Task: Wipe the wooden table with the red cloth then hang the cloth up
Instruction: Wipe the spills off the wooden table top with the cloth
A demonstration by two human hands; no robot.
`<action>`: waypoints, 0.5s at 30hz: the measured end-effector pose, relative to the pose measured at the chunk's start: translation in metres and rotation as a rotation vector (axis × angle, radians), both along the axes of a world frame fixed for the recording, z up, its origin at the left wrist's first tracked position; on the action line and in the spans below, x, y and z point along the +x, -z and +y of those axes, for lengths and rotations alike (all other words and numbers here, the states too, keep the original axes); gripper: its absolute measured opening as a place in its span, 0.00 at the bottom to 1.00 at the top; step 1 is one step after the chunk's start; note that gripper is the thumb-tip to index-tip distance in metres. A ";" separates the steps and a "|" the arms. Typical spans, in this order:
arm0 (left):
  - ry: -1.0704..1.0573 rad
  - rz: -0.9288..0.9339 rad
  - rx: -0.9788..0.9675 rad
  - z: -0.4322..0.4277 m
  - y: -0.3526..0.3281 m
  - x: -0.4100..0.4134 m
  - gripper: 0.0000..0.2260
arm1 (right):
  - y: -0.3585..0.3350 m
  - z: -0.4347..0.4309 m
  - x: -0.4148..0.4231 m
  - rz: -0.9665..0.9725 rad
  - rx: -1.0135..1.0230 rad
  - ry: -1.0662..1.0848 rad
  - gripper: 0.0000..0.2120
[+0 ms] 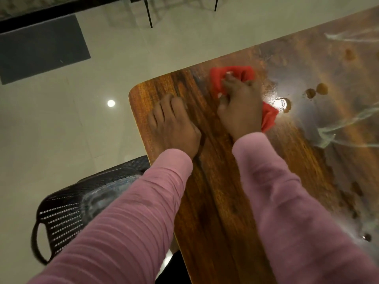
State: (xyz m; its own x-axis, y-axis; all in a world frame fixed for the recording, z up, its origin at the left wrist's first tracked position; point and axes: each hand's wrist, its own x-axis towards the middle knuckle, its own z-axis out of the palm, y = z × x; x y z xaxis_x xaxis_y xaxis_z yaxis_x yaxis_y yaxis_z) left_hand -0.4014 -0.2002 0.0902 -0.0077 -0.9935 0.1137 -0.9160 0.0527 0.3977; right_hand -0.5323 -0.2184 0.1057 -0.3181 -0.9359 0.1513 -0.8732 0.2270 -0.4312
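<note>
Head view, looking straight down: red cloth [218, 78] bunched up near the far left corner of the wooden table [215, 201], gripped and pressed down by the right hand [240, 111], with a bit of it poking out on the right side. Left hand [174, 128] just beside, not touching the other one, laid flat and relaxed on bare wood, holding nothing, probably bracing. Definitely the wiping step, and nowhere near done imo. Plenty of brown blobs [322, 88] and pale wet streaks [328, 136] over to the right of the cloth, plus crumbly bits [348, 193] along the near right side. Next up, guessing: push the cloth right through those blobs with decent pressure, without flicking anything onto the floor [61, 119]. Black mesh chair [71, 212] tucked at the left edge, dark mat [41, 48] further off. No hook or rail anywhere for the hanging part, so can't say where that goes.
</note>
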 end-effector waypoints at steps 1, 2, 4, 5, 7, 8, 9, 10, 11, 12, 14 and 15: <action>-0.006 0.007 -0.006 -0.001 0.000 0.000 0.13 | 0.001 0.003 0.012 0.015 -0.008 -0.087 0.17; -0.014 0.014 0.000 -0.001 0.001 0.000 0.12 | 0.002 0.006 0.022 0.023 -0.005 -0.168 0.17; -0.011 0.012 0.029 -0.001 0.001 0.000 0.12 | 0.001 0.007 0.026 0.007 0.012 -0.280 0.18; -0.006 0.007 0.034 -0.001 0.000 0.000 0.11 | -0.001 0.004 0.020 0.012 0.016 -0.309 0.18; -0.005 -0.002 0.036 -0.001 -0.001 0.001 0.12 | -0.002 -0.007 0.001 0.031 0.004 -0.253 0.18; -0.003 -0.004 0.039 -0.001 -0.002 0.001 0.13 | -0.002 -0.015 -0.009 0.023 -0.012 -0.167 0.17; 0.003 -0.004 0.041 -0.001 -0.002 0.002 0.14 | -0.003 -0.024 -0.017 0.002 -0.023 -0.062 0.16; 0.012 -0.004 0.043 -0.001 -0.003 0.002 0.15 | -0.004 -0.032 -0.022 -0.017 -0.020 0.035 0.16; 0.017 -0.002 0.043 -0.001 -0.003 0.002 0.15 | -0.004 -0.039 -0.024 -0.024 -0.011 0.103 0.16; 0.015 0.002 0.042 -0.001 -0.003 0.002 0.15 | -0.003 -0.045 -0.023 -0.027 -0.007 0.141 0.16; -0.001 0.015 0.032 0.000 -0.002 0.001 0.14 | -0.003 -0.049 -0.013 -0.043 0.012 0.127 0.16; -0.005 0.014 0.028 0.000 -0.001 0.001 0.13 | -0.003 -0.049 -0.005 -0.035 0.029 0.064 0.16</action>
State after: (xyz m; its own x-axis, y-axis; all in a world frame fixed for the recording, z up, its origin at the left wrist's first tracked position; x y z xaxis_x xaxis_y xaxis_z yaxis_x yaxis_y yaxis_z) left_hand -0.4005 -0.2002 0.0914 -0.0018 -0.9963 0.0858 -0.9105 0.0372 0.4119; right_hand -0.5372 -0.2672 0.1084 -0.3818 -0.9174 0.1118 -0.8410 0.2947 -0.4537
